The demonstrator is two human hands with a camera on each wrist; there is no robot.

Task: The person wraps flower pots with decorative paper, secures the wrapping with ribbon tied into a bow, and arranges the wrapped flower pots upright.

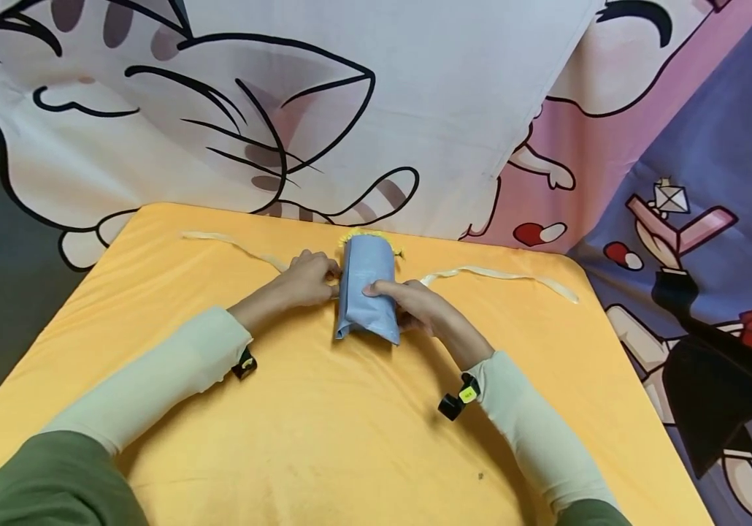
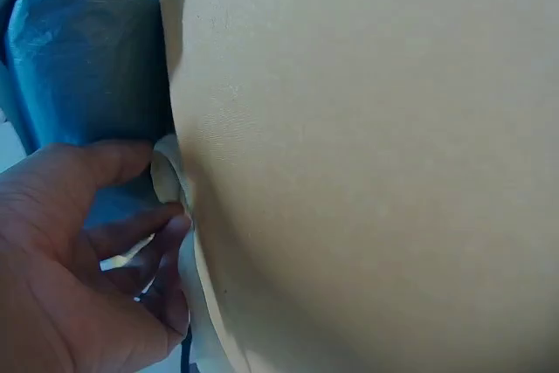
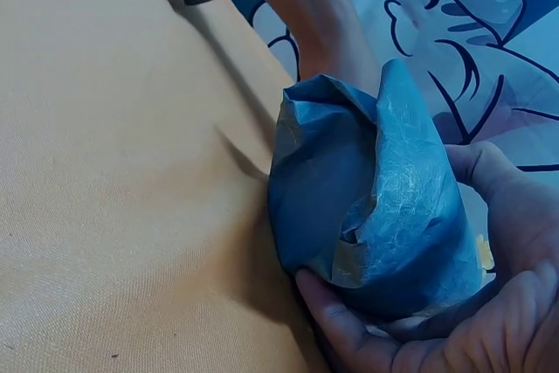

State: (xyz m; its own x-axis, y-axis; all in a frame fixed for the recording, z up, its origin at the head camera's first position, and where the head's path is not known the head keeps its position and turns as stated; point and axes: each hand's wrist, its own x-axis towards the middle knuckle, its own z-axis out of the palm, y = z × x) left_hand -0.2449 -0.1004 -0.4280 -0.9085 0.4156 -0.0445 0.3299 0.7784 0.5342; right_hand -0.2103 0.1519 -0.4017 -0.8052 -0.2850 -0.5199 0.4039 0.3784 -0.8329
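A bouquet wrapped in blue paper lies on the yellow-covered table, with yellow petals poking out at its far end. My right hand holds it from the right, thumb on top and fingers low at its side. In the right wrist view the folded, open end of the blue wrapping faces the camera. On the bouquet's left side, my left hand pinches a pale ribbon between thumb and fingertips. The ribbon's two tails stretch out left and right; its middle is hidden by the bouquet and hands.
The yellow tablecloth covers the table, whose far edge meets a cat-print curtain. A blue and pink printed cloth hangs along the right. Small black cameras sit on both wrists, over pale sleeves.
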